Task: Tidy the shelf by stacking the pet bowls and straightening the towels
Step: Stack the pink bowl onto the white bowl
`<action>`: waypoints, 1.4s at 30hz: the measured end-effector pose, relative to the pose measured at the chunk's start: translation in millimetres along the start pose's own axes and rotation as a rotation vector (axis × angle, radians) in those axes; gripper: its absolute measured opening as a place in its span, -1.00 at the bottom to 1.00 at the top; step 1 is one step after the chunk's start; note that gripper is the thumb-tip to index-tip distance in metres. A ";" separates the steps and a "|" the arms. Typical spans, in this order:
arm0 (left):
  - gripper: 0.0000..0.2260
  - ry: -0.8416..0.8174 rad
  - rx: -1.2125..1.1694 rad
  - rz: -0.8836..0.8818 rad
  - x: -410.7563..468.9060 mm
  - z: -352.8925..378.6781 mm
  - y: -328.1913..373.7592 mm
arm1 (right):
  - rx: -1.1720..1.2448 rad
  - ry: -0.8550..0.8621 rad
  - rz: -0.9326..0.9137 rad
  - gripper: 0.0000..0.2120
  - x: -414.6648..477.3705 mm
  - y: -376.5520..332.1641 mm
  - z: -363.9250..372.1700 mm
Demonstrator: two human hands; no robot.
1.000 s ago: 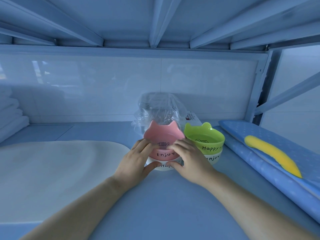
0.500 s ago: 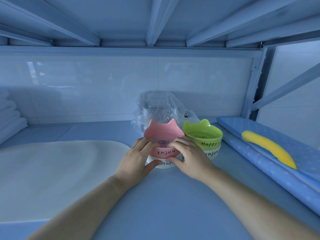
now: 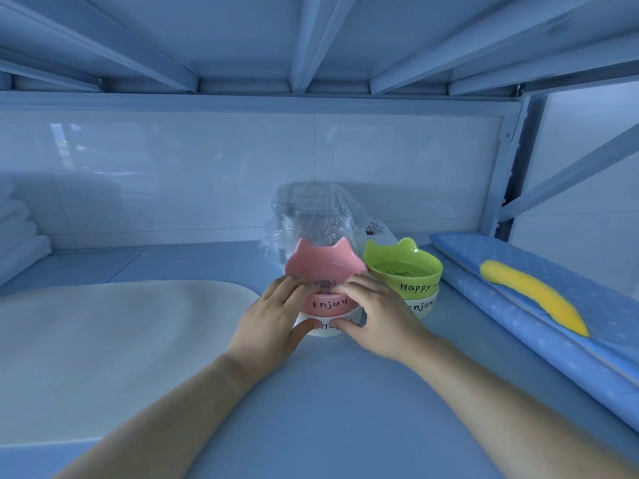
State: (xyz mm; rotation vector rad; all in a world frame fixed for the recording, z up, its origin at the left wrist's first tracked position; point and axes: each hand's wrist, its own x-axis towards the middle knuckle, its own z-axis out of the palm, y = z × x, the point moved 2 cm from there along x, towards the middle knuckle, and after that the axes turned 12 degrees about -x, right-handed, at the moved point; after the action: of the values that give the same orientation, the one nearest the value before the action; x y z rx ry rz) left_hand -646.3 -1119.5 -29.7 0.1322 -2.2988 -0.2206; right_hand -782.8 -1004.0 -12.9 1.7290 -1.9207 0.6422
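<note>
A pink cat-eared bowl (image 3: 325, 271) marked "Enjoy" sits nested on a white bowl (image 3: 326, 328) in the middle of the shelf. My left hand (image 3: 273, 316) holds this stack from the left, fingers over the pink rim and thumb on the white bowl. My right hand (image 3: 377, 312) grips it from the right the same way. Just to the right, a green bowl (image 3: 404, 271) marked "Happy" rests on another white bowl (image 3: 423, 305). White folded towels (image 3: 20, 236) are stacked at the far left edge.
A crinkled clear plastic bag (image 3: 311, 216) stands right behind the bowls. A white mat (image 3: 103, 333) lies on the shelf (image 3: 345, 409) to the left. A blue dotted pad (image 3: 553, 305) with a yellow curved piece (image 3: 532, 299) lies along the right. Shelf beams run close overhead.
Both hands stay on the pink-and-white stack; the stack and hands have shifted very slightly away from me. The green stack has not moved.
</note>
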 end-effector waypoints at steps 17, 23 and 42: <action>-0.56 -0.005 0.022 -0.070 -3.0 4.0 -6.9 | -0.030 -0.047 0.018 -0.63 3.6 -1.6 3.8; -0.54 0.001 0.032 -0.073 -2.7 3.5 -7.9 | -0.060 -0.049 0.011 -0.64 2.7 -1.2 5.2; -0.49 -0.081 0.137 -0.239 -51.4 -82.8 -57.4 | 0.019 -0.007 -0.259 -0.70 18.8 -67.6 2.5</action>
State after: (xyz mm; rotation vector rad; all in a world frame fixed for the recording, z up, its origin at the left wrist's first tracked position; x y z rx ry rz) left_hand -549.0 -1176.8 -23.7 0.4773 -2.3763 -0.1932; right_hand -717.4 -1026.5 -1.1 1.9508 -1.6603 0.5594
